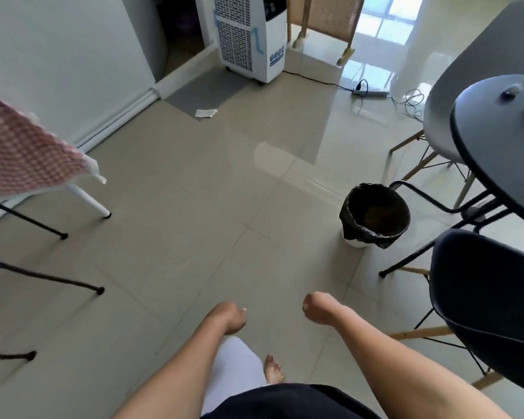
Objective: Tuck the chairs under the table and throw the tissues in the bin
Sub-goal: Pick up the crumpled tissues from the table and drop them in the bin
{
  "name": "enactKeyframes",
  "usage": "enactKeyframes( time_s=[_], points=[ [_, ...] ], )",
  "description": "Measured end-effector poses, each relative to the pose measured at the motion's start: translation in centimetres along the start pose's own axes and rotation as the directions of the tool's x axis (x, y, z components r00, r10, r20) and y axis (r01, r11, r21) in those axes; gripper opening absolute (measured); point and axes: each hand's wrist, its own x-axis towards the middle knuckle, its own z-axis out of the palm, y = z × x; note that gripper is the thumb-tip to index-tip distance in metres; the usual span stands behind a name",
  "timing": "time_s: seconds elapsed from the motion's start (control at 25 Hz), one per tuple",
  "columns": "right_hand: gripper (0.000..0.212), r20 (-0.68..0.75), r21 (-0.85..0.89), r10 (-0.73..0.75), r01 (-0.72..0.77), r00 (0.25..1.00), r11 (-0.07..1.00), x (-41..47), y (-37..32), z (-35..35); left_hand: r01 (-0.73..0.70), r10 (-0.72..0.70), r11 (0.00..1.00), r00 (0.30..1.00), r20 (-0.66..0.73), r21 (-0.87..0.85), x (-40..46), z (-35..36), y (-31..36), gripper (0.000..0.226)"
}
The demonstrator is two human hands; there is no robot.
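Standing mid-floor, the person is holding both hands out low in the frame: the left hand (229,317) and right hand (316,308) are curling into loose fists, and whether either is hiding a tissue I cannot tell. The bin (374,215), lined in black, is sitting right of centre beside the table (496,140). A tissue (206,113) is lying on the floor in the upper middle. That pickup is probably next, calling for a walk forward and a bend. A dark chair (484,303) at lower right is sitting beside the table.
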Motion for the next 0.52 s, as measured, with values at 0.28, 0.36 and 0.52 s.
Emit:
enactKeyframes(
  time_s=[0.28, 0.36, 0.52],
  points=[
    [0.041, 0.019, 0.197, 0.152, -0.152, 0.988, 0.968, 10.0, -2.6, -10.2, -0.123, 0.119, 0.982, 0.992, 0.039, 0.146, 12.1, -15.3, 5.1, 0.049],
    [0.039, 0.015, 0.323, 0.2, -0.194, 0.98, 0.926, 12.3, -3.4, -13.6, -0.143, 0.135, 0.965, 0.99, 0.051, 0.218, 15.4, -20.2, 6.6, 0.049],
    [0.037, -0.009, 0.49, 0.287, -0.246, 0.958, 0.836, 15.9, -3.1, -20.2, -0.199, 0.184, 0.911, 0.98, 0.075, 0.361, 21.4, -28.0, 11.1, 0.051]
  ],
)
